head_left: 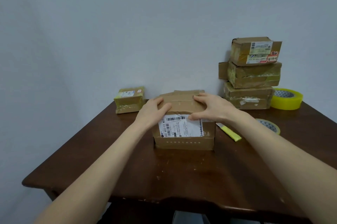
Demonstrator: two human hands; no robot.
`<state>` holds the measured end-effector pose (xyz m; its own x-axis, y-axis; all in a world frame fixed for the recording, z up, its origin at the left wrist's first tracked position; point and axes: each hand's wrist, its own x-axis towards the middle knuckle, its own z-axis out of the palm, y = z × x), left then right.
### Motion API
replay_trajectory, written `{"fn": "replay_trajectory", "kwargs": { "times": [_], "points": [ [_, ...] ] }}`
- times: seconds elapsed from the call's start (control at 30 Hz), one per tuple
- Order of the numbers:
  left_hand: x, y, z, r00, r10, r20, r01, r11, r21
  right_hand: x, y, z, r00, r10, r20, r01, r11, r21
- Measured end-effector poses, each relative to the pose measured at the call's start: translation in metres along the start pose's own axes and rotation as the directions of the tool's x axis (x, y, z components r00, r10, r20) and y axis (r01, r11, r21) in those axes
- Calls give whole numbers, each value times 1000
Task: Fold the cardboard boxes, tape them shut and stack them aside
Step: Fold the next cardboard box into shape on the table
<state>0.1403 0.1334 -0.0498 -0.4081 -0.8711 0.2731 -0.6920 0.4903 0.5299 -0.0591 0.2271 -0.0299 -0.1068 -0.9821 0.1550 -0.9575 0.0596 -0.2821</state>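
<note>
From the head camera, a brown cardboard box (183, 129) sits in the middle of a dark wooden table (164, 172). It has a white label (179, 126) with black bar lines on the side that faces the person. Both hands are on top of the box. The left hand (152, 108) lies flat on the left part of the top, with the fingers spread and pressing down on the flaps. It is not wrapped around anything. The right hand (209, 108) rests on the right part of the top. Its fingers reach over the flaps and its thumb touches the top edge of the label. It is pressing too, not holding anything in a fist. The top flaps look folded down under the hands. At the back left of the table sits a small box (129, 101) wrapped in shiny tape, well apart from the middle box. At the back right is a stack of three boxes (250, 74), one on top of the other, close to the wall (127, 23). The top one has white labels and a red tag. Just beside the stack on the right is a big roll of yellow tape (286, 98). A second tape roll (268, 125) lies nearer, partly hidden behind the right arm. A yellow knife (230, 132) lies on the table near the right side of the middle box.
</note>
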Motion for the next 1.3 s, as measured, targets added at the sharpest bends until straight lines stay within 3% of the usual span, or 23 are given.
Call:
{"fn": "replay_trajectory", "kwargs": {
  "times": [0.07,0.1,0.17,0.4,1.0,1.17,1.3],
  "points": [
    [3,7,3,995,102,-17,-94,955,280,1,-7,0,1000,-20,7,21,960,-280],
    [3,12,5,986,167,-5,-152,905,397,3,-12,2,999,-37,12,39,943,-330],
    [1,20,10,961,268,67,-267,842,468,6,-20,11,996,-85,37,92,938,-334],
    [1,24,11,948,246,200,-314,821,477,6,-23,17,991,-109,84,132,929,-345],
    [18,18,13,938,271,215,-341,826,449,12,-24,15,994,-94,48,105,932,-348],
    [25,20,18,952,277,129,-305,842,444,20,-18,18,996,-93,-8,83,927,-366],
    [31,19,19,951,259,168,-308,842,443,27,-14,20,997,-82,12,80,922,-378]
  ]
}}
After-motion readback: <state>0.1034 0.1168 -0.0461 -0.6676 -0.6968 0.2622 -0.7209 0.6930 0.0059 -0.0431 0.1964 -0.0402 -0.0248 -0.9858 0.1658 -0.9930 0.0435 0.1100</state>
